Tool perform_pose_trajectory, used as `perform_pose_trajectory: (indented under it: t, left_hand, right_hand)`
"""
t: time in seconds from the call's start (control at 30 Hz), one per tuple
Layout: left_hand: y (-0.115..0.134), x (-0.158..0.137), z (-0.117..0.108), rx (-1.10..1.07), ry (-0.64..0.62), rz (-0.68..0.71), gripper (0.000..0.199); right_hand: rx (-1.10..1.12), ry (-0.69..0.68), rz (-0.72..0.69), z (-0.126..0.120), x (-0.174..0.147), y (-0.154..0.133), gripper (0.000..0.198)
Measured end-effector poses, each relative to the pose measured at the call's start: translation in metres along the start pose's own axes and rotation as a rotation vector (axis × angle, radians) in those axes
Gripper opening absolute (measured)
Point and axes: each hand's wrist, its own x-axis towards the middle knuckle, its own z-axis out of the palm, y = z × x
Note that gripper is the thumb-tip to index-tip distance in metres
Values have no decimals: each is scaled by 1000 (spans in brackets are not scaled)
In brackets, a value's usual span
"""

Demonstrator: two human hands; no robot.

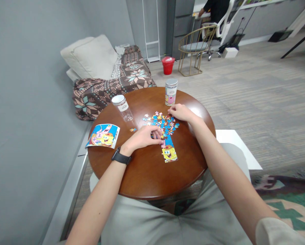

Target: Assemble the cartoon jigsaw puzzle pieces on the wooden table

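Observation:
A partly joined jigsaw puzzle (pixel 170 153) lies on the round wooden table (pixel 142 177), showing a yellow cartoon face below a blue area. My left hand (pixel 148 136), with a black watch on its wrist, has its fingers curled and its thumb at the puzzle's upper left edge, on a small pink puzzle piece (pixel 163 145). Loose puzzle pieces (pixel 167 124) in blue, yellow and pink are heaped just beyond. At the heap's far right edge, my right hand (pixel 180 112) is bent down with its fingertips together; what they pinch, if anything, is hidden.
A clear jar (pixel 125 111) with a silver lid and a printed jar (pixel 171 93) stand at the back. A curled picture sheet (pixel 103 136) lies at the left, and a few pieces (pixel 133 130) sit apart. Farther off are a red bin (pixel 167 66) and a seated person (pixel 215 12).

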Motion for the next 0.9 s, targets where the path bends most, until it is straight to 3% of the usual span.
perform_pose_trajectory:
  t: [0.27, 0.5, 0.9]
  left_hand:
    - [-2, 1, 0, 36, -33, 31, 23]
    - [0, 1, -3, 147, -97, 162, 17]
    - [-4, 4, 2, 190, -99, 201, 15]
  right_hand:
    - [5, 6, -3, 0, 0, 1, 27]
    - [16, 10, 2, 2, 2, 3, 27]
    - [18, 17, -13, 3, 4, 4, 26]
